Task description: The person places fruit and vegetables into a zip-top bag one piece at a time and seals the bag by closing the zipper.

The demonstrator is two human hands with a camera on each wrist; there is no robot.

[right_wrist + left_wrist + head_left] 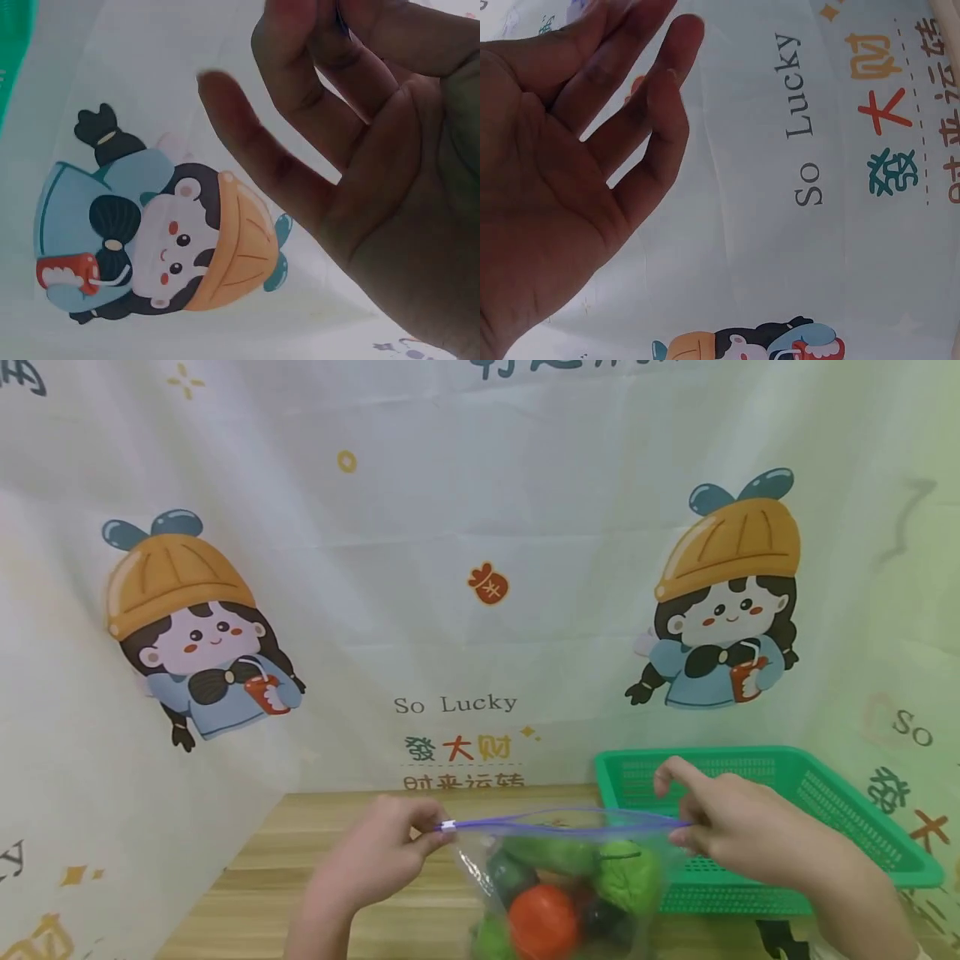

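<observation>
A clear zip bag (468, 860) with a purple zip strip and a white slider (448, 827) hangs between both hands in the head view. Inside it show a red-orange round tomato-like item (543, 920), a light green pepper-like item (626, 877), a long green item (551, 853) and darker pieces. The left hand (390, 852) pinches the strip's left end at the slider. At the other end, the right hand (738, 822) pinches the strip between thumb and fingers, one finger raised. The strip gapes slightly in its middle. Both wrist views show the palms, with the bag out of sight.
A green plastic basket (892, 852) stands on the wooden table (300, 835) at the right, partly behind the right hand and forearm. A printed cloth (570, 610) with cartoon figures hangs behind and along both sides. A small black item (780, 937) lies below the basket.
</observation>
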